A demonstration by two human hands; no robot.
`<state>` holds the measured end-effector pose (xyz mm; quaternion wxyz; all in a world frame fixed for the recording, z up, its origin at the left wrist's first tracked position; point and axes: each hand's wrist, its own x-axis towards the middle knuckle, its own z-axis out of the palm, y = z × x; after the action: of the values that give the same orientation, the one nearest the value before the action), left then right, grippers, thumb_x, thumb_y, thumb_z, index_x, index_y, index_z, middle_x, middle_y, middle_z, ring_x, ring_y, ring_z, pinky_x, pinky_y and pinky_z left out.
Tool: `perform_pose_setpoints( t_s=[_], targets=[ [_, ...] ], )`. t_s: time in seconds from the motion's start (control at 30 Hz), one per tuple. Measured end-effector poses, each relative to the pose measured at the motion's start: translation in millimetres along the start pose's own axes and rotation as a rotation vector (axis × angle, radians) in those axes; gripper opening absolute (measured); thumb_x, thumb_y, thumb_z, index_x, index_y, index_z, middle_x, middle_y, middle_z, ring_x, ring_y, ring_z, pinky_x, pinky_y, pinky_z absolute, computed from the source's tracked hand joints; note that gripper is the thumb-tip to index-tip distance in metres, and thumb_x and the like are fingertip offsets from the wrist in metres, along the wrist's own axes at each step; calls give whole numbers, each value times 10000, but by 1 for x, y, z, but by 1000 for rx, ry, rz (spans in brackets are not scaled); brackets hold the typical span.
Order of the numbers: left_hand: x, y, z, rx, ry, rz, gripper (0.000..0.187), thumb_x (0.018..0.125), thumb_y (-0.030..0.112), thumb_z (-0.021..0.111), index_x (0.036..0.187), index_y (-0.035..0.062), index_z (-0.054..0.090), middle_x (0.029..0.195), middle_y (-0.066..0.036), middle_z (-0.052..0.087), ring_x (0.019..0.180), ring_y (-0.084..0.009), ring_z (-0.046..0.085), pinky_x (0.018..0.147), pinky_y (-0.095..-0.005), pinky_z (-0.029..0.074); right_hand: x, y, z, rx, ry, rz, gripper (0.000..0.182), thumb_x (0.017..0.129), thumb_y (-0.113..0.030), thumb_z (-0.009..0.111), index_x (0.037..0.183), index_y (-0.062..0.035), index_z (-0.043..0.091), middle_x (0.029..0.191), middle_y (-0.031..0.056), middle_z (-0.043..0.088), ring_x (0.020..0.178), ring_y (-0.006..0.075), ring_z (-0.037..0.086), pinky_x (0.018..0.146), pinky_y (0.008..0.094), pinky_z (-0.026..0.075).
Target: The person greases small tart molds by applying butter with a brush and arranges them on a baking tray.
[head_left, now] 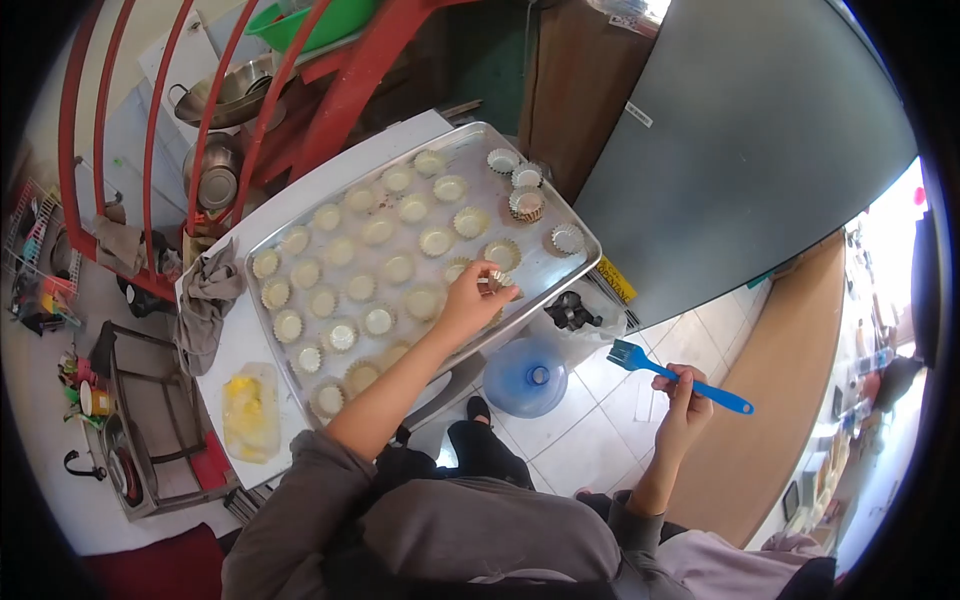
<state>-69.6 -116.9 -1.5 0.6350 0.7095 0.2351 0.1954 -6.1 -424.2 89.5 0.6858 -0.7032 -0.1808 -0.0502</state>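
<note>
A large metal tray [590, 243] on the white table holds rows of small fluted tart molds [379, 319]. My left hand [476, 300] is over the tray's near right part, its fingers pinching a small fluted mold [503, 281]. Several more molds, some of them stacked [526, 204], stand at the tray's right end. Away from the tray, to the right, my right hand [684, 405] grips the handle of a blue brush [710, 391], bristles pointing left. A clear container with yellow stuff [250, 412] sits at the table's left corner.
A grey cloth [212, 310] lies on the table's left edge. Below the tray's right side, a blue water jug [525, 378] stands on the tiled floor beside a plastic bag [590, 322] with dark items. Red railings [205, 110] rise behind the table; a large grey panel [740, 150] stands at right.
</note>
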Motion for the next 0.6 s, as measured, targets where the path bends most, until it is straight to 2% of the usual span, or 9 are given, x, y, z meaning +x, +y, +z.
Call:
perform_pose_setpoints(
  t_s=[0.1,0.2,0.3,0.4,0.5,0.6],
  targets=[
    [21,-19,18,240,2,109,508,732,234,751,1118,13,505,902,-134,595,841,-252,599,757,-333,477,14,17,-17,14,-17,39,239,966,-173,484,932,44,579,862,114,613,665,144,600,632,263,511],
    [33,-32,26,346,-17,152,534,706,244,756,1121,19,506,917,-176,599,851,-332,577,772,-390,468,23,21,-21,24,-2,65,236,967,-168,479,933,43,579,864,112,609,664,144,600,629,267,513],
    [35,-27,25,580,-86,104,582,721,224,760,1195,28,483,1055,-171,592,943,-284,586,822,-361,472,34,30,-23,34,6,81,245,963,-165,486,909,55,577,786,115,617,636,152,622,613,251,522],
    [27,-7,22,704,-80,123,620,688,229,769,1202,22,491,1079,-183,587,1027,-333,550,880,-392,442,41,36,-25,58,-18,115,242,963,-161,486,912,57,577,808,119,618,643,156,626,616,254,524],
    [29,-12,18,765,-79,331,646,663,225,773,1205,7,498,1115,-199,571,1075,-359,520,911,-402,424,48,45,-26,27,-62,135,241,968,-168,476,936,48,579,845,107,607,654,143,611,625,251,521],
    [25,-10,21,728,-91,264,619,673,202,748,1198,-13,501,1145,-212,556,1081,-369,517,922,-402,423,53,50,-23,51,-89,149,244,969,-169,474,936,49,579,843,107,610,646,141,615,624,244,521]
  ],
)
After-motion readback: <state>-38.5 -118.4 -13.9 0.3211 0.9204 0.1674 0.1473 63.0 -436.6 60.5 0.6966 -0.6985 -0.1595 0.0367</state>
